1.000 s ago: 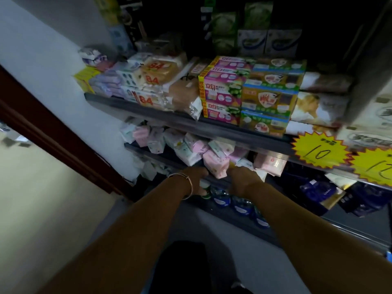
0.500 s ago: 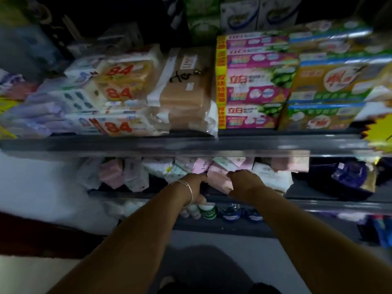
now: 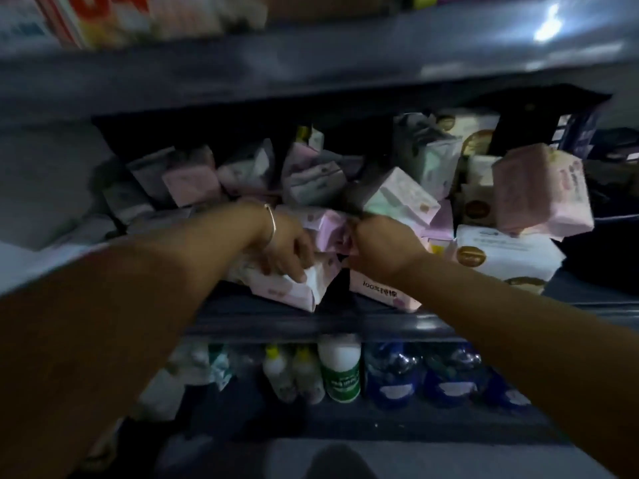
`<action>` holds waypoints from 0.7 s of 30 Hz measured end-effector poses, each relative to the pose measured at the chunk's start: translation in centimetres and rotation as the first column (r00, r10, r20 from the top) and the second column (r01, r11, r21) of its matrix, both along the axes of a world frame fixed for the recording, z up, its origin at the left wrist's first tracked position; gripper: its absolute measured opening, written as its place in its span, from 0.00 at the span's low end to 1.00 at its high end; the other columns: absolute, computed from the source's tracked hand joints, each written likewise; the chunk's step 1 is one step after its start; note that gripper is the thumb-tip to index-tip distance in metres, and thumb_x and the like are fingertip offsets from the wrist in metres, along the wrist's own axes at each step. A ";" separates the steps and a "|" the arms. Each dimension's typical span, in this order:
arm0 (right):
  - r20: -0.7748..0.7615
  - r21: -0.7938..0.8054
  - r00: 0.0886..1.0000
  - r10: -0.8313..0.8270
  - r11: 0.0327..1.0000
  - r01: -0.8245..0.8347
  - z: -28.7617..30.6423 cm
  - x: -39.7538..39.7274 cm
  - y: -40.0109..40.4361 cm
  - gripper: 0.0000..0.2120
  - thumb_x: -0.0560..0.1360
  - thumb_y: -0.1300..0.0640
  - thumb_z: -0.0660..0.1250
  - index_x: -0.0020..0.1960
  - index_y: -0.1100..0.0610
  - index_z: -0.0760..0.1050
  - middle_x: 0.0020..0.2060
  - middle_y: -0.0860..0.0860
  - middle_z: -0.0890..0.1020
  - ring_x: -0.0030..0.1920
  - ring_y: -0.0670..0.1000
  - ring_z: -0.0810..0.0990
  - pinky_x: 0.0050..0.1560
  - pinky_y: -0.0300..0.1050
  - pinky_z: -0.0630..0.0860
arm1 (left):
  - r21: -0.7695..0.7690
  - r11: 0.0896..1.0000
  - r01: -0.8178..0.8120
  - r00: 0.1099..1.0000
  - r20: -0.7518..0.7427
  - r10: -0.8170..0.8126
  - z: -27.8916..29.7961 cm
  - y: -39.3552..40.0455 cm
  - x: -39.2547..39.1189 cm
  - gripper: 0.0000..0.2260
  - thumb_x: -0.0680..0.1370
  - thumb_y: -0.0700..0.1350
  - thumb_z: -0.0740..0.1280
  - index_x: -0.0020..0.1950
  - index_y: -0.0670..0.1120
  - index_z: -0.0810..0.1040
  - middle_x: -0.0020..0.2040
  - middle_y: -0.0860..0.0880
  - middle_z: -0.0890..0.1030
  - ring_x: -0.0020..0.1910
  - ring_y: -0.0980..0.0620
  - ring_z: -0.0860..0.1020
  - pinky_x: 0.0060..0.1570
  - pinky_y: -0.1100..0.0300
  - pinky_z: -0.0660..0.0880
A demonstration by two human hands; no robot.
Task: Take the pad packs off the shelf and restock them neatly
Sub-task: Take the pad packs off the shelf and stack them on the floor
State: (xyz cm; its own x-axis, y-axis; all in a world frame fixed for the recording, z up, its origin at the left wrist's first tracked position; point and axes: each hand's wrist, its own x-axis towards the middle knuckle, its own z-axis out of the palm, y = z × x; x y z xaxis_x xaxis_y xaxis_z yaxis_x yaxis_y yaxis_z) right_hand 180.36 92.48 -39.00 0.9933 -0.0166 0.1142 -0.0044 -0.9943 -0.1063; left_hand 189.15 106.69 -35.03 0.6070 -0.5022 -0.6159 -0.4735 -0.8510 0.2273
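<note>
Right under my left hand (image 3: 288,252), at the front lip of the shelf (image 3: 311,323), lies the pink pad pack (image 3: 294,288) I mean to lift first. My fingers curl down over its upper edge and my thumb presses its white end flap, so this hand has it gripped. The pack lies flat, its long axis running across me from left to right, and the folded end points toward my right hand. My left hand is plainly the nearer one to it; the pack sits just below and slightly ahead of the knuckles.

Just to the right, my right hand (image 3: 383,248) is curled tight among the crumpled pink wrappers (image 3: 328,223) at the middle of the heap, and seems to pinch one. Below its wrist a second pink pack with printed lettering (image 3: 380,293) lies flat, its long side along the shelf edge, touching nothing of my left pack that I can tell.

Beyond both hands the pile of pad packs (image 3: 311,178) is jumbled, tilted every way. A pale green pack (image 3: 401,198) leans just past my right knuckles, and farther right a pink pack (image 3: 543,191) sits tilted atop a white pack (image 3: 505,250).

I judge the pull should come straight toward me, keeping the pack level so the leaning ones behind do not slide.
</note>
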 end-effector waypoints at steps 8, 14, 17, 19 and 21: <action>0.423 -0.071 0.904 -0.063 0.992 0.102 -1.6 -0.8 -1.0 0.13 0.78 0.58 0.59 0.60 0.59 0.73 0.56 0.59 0.77 0.55 0.61 0.77 0.43 0.47 0.68 | -0.150 0.988 -0.021 0.965 0.256 0.059 -0.4 -0.9 -2.1 0.10 0.71 0.43 0.74 0.49 0.42 0.80 0.41 0.46 0.81 0.39 0.53 0.79 0.48 0.51 0.80; 0.522 -0.105 0.821 -0.232 0.938 0.332 -0.3 -1.6 -1.6 0.22 0.76 0.54 0.64 0.67 0.60 0.64 0.65 0.61 0.67 0.66 0.61 0.66 0.59 0.53 0.67 | -0.246 0.964 0.099 0.882 0.471 0.030 -0.3 -0.6 -2.8 0.06 0.70 0.44 0.75 0.40 0.44 0.80 0.39 0.43 0.82 0.35 0.49 0.78 0.44 0.54 0.79; 0.415 -0.036 0.836 -0.359 0.911 0.410 -0.3 -0.4 -2.4 0.38 0.73 0.45 0.68 0.74 0.58 0.54 0.70 0.60 0.62 0.70 0.62 0.60 0.66 0.56 0.61 | -0.224 0.951 0.216 0.760 0.650 -0.019 -0.3 -1.3 -3.0 0.10 0.69 0.46 0.75 0.36 0.49 0.74 0.38 0.48 0.79 0.38 0.51 0.76 0.37 0.60 0.73; 0.307 0.063 0.859 -0.409 0.910 0.410 -0.5 0.8 -2.5 0.45 0.72 0.44 0.69 0.76 0.58 0.45 0.71 0.61 0.61 0.70 0.63 0.61 0.66 0.57 0.61 | -0.215 0.942 0.256 0.693 0.721 -0.024 -0.7 -1.8 -2.7 0.15 0.68 0.46 0.76 0.37 0.50 0.69 0.37 0.52 0.74 0.41 0.50 0.74 0.33 0.62 0.68; 0.292 0.129 0.861 -0.416 0.909 0.395 -0.7 1.7 -2.7 0.45 0.74 0.49 0.68 0.77 0.58 0.42 0.70 0.61 0.62 0.69 0.63 0.62 0.64 0.58 0.64 | -0.196 0.935 0.296 0.617 0.786 -0.031 -1.3 -2.3 -2.1 0.18 0.66 0.48 0.77 0.46 0.49 0.69 0.45 0.50 0.74 0.48 0.48 0.74 0.38 0.59 0.68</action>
State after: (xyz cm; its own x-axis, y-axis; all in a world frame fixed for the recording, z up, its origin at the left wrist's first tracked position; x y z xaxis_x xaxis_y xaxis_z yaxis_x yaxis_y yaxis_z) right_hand 182.06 89.81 -39.70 0.8127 -0.4277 0.3957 -0.3631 -0.9029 -0.2302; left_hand 187.05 104.38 -36.37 0.6748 -0.7060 0.2150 -0.7099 -0.7006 -0.0724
